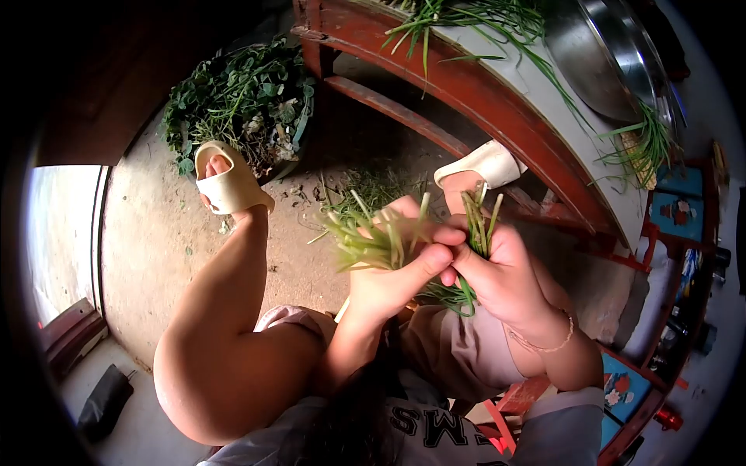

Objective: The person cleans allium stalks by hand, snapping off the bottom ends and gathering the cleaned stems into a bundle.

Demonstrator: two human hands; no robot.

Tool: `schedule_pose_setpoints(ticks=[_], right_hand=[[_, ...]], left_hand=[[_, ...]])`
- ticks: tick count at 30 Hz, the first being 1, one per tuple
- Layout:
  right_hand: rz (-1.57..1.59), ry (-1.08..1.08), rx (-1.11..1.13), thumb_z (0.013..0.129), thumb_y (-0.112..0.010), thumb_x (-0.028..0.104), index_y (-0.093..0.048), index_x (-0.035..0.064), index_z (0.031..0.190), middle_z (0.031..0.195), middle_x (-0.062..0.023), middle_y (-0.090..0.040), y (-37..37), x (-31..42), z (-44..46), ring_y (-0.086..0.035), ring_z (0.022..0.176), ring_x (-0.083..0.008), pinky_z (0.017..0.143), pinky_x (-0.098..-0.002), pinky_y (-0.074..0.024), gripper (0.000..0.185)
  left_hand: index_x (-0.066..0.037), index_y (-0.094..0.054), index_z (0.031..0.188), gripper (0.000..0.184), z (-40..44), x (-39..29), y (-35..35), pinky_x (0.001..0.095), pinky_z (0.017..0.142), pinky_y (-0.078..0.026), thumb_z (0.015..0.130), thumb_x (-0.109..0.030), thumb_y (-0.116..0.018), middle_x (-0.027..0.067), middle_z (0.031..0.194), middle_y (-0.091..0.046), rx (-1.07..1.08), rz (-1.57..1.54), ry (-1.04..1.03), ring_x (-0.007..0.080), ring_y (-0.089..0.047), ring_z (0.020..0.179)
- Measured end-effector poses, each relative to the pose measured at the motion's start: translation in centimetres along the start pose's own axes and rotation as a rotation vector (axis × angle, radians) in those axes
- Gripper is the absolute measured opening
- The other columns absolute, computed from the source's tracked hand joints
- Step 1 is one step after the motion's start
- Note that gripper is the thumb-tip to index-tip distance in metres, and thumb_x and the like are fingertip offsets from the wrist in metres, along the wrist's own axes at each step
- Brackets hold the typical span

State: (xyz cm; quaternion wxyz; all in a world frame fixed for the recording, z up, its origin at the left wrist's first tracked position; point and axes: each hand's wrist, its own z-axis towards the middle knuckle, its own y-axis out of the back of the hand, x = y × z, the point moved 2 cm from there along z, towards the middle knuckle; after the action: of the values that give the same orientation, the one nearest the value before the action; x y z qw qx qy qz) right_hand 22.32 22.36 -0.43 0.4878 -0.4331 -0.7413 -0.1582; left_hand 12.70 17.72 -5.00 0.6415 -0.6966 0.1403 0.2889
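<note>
My left hand (392, 283) is closed around a bunch of chives (371, 242), whose pale cut-looking ends fan out to the left and look blurred. Beside it, my right hand (501, 279) grips a smaller bunch of chives (480, 225), stem ends upward. Green leaves hang down below the right palm over my lap. Thumbs and fingertips of both hands meet between the two bunches; what exactly they pinch there is hidden.
A tub of leafy greens (241, 101) stands on the floor ahead. Loose green scraps (365, 194) lie between my slippered feet. On the red-edged table (536, 74) are more chives (482, 19) and a metal basin (602, 54). A cabinet (674, 213) is at right.
</note>
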Motion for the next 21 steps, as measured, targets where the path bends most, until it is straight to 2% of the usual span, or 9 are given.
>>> schedule_pose_setpoints(ticks=[5,8,11,15,17,20,21], right_hand=[[0.054,0.0,0.03,0.083,-0.047,0.012,-0.051,0.0016,0.081,0.064,0.0024,-0.048,0.2,-0.1,0.0,-0.043,0.057,-0.0028,0.05,-0.0156,-0.0355,0.011],[0.045,0.036,0.057,0.083,-0.046,0.011,-0.05,0.0017,0.08,0.064,0.0024,-0.048,0.2,-0.2,0.1,-0.044,0.057,-0.0031,0.05,-0.0157,-0.0357,0.01],[0.023,0.026,0.049,0.083,-0.046,0.01,-0.049,0.0015,0.08,0.065,0.0019,-0.048,0.2,-0.2,0.0,-0.044,0.057,-0.0033,0.05,-0.0158,-0.0359,0.009],[0.046,0.025,0.05,0.083,-0.045,0.008,-0.05,0.0011,0.081,0.065,0.0009,-0.049,0.4,-0.5,0.1,-0.044,0.057,-0.0036,0.05,-0.0159,-0.0358,0.009],[0.059,0.026,0.051,0.083,-0.045,0.008,-0.05,0.001,0.081,0.065,0.0006,-0.049,0.4,-0.5,0.1,-0.044,0.057,-0.0036,0.05,-0.0159,-0.0357,0.008],[0.02,0.027,0.064,0.083,-0.046,0.008,-0.05,0.0012,0.08,0.065,0.0007,-0.049,0.4,-0.3,0.3,-0.044,0.057,-0.0035,0.05,-0.0162,-0.0357,0.008],[-0.022,0.02,0.09,0.082,-0.047,0.009,-0.05,0.0012,0.08,0.065,0.0008,-0.049,0.4,-0.2,0.3,-0.044,0.057,-0.0035,0.05,-0.0166,-0.0358,0.009]], left_hand=[[0.005,-0.054,0.085,0.014,0.3,-0.3,-0.3,0.0239,0.052,-0.045,0.071,0.005,-0.056,0.0085,0.071,-0.051,0.027,0.039,-0.044,0.0157,-0.054,0.056],[0.005,-0.059,0.076,0.012,0.3,-0.7,-0.4,0.0222,0.05,-0.045,0.066,0.01,-0.057,0.0064,0.068,-0.048,0.002,0.234,-0.085,0.0149,-0.054,0.055],[0.004,-0.061,0.074,0.013,0.4,-1.2,-0.7,0.0212,0.049,-0.045,0.064,0.011,-0.057,0.0066,0.068,-0.049,-0.031,0.363,-0.053,0.0138,-0.054,0.054],[0.004,-0.061,0.075,0.014,0.3,-1.1,-0.5,0.021,0.048,-0.045,0.064,0.011,-0.057,0.0067,0.068,-0.049,-0.028,0.386,-0.073,0.0131,-0.054,0.054],[0.004,-0.061,0.072,0.012,0.3,-1.1,-0.3,0.0209,0.047,-0.045,0.063,0.01,-0.059,0.0063,0.068,-0.049,-0.03,0.544,-0.098,0.0132,-0.054,0.054],[0.003,-0.06,0.071,0.008,0.2,-1.0,-0.5,0.0203,0.047,-0.045,0.065,0.008,-0.058,0.0051,0.069,-0.049,-0.091,0.373,-0.177,0.0126,-0.054,0.054],[0.002,-0.059,0.071,0.005,0.2,-0.8,-0.2,0.0219,0.048,-0.043,0.069,0.005,-0.055,0.0031,0.07,-0.048,-0.1,0.156,-0.258,0.011,-0.051,0.053]])
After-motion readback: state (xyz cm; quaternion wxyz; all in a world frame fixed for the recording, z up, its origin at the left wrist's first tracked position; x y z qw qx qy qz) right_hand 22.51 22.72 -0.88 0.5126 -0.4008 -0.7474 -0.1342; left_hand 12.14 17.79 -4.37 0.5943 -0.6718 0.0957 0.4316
